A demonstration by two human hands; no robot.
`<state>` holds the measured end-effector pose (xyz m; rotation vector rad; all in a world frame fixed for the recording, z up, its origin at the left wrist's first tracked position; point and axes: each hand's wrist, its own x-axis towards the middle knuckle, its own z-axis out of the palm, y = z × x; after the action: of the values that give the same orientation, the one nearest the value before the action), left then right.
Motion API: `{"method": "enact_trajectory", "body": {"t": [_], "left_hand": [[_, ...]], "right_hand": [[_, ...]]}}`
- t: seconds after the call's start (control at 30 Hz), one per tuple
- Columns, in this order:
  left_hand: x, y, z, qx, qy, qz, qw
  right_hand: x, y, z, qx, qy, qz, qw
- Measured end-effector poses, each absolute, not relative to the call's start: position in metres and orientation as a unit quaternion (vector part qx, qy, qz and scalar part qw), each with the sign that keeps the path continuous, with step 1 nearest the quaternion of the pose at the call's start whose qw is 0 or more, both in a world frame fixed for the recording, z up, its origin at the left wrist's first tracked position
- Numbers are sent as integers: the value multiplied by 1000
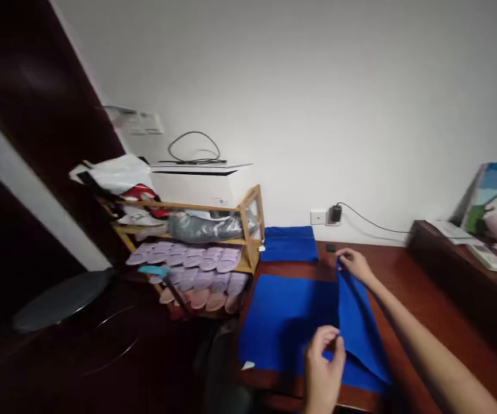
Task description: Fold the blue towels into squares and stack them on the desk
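Observation:
A blue cloth lies spread on the reddish-brown table, with a small white tag at its near left corner. Its right-hand part is raised and slants up to an edge between my hands. My right hand pinches the far end of that edge. At the near end, my left hand has thumb and fingertips closed on the same edge. A folded blue cloth rests behind it against the wall, also with a white tag.
To the left, a wooden rack holds rows of lilac slippers, bags and a white box with a black cable. A black plug sits in the wall socket. A dark raised ledge borders the table's right side. A round stool stands lower left.

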<state>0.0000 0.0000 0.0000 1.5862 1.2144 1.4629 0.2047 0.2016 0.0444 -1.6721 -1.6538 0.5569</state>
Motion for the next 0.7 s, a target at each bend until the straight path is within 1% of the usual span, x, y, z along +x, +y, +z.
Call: {"method": "enact_trajectory", "body": {"t": [0.13,0.23,0.3,0.37,0.43,0.57,0.7], "left_hand": [[-116,7,-27,549,582,569,191],[-186,8,-72,536,659,522,73],[-215,8,-106,552,680,482,15],[-227,8,-132,574,681,454,-29],[-227,7,-146,583,685,432,-67],[-217,5,-149,577,704,397,-113],[-217,5,-153,571,709,398,-111]], "right_hand": [[52,253,21,-598,-693,251,316],[-37,261,-10,-572,-733,261,259],[-71,258,-34,-568,-752,255,215],[-86,254,-55,-573,-764,239,177],[-86,256,-69,-578,-773,220,145],[-79,269,-77,-568,-794,197,89],[-76,281,-73,-550,-812,184,71]]}}
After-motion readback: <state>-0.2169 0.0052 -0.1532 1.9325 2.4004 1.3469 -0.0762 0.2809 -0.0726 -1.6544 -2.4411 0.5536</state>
